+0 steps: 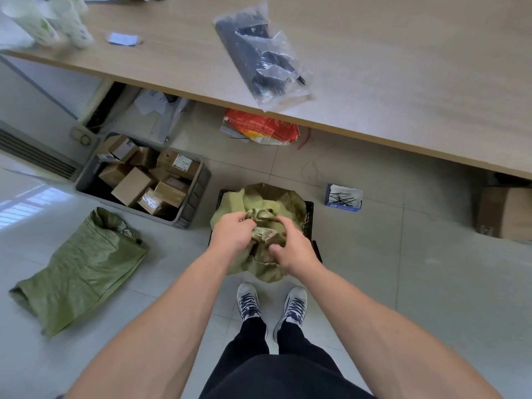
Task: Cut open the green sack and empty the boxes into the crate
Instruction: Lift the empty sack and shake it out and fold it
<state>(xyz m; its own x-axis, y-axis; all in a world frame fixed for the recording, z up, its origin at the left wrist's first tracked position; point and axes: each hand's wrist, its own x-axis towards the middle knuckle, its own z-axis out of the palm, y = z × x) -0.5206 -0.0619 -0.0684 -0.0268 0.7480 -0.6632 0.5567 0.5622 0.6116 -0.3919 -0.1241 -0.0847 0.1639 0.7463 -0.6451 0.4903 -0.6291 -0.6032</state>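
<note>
A green woven sack (276, 201) stands upright in a black crate (308, 214) on the floor just in front of my feet. My left hand (233, 233) grips the bunched top of the sack from the left. From the right, my right hand (290, 251) holds the same gathered fabric, its fingers curled into the folds. The sack hides whatever is in the black crate. To the left, a grey crate (190, 208) holds several cardboard boxes (131, 185).
A flat green sack (83, 266) lies on the floor at the left. A wooden table (403, 82) with a plastic bag of black ties (264, 56) overhangs the floor ahead. A red bag (262, 128), a small blue box of ties (344, 197) and a cardboard box (503, 211) sit nearby.
</note>
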